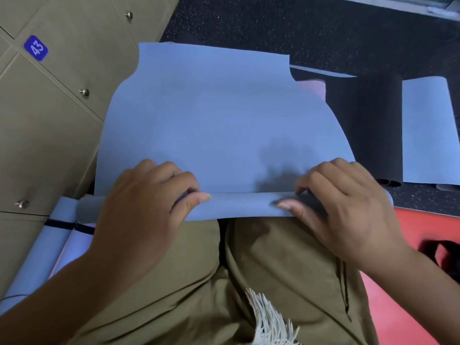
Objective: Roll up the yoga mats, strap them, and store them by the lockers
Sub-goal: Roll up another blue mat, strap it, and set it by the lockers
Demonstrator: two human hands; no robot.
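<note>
A blue yoga mat [211, 115] lies flat on the floor in front of my knees, stretching away from me. Its near end is curled into a thin roll [236, 205] just above my lap. My left hand [142, 210] grips the left part of that roll, fingers curled over the top and thumb on the front. My right hand [346, 210] grips the right part the same way. Two rolled blue mats [49, 250] with dark straps lie at my left, against the lockers [49, 115].
Beige lockers with metal knobs and a blue "43" tag [36, 48] line the left side. To the right lie a black mat [368, 130], a pink mat edge [313, 90] and another blue mat [428, 130]. Dark speckled floor lies ahead, red floor [410, 282] at lower right.
</note>
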